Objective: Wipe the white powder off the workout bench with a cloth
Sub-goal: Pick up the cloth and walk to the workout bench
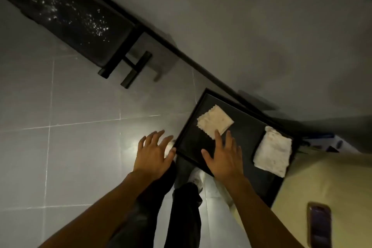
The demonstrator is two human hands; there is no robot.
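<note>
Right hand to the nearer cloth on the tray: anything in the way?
Nothing visible. The right hand is open over the tray, fingertips at the edge of the cloth; the other cloth lies aside.

Bare forearms, loose dark trousers, 1 white shoe in view.

Left hand, right hand outstretched (fingers spread).

head cam | steep downward look, tilted | close over hands | floor well below
</note>
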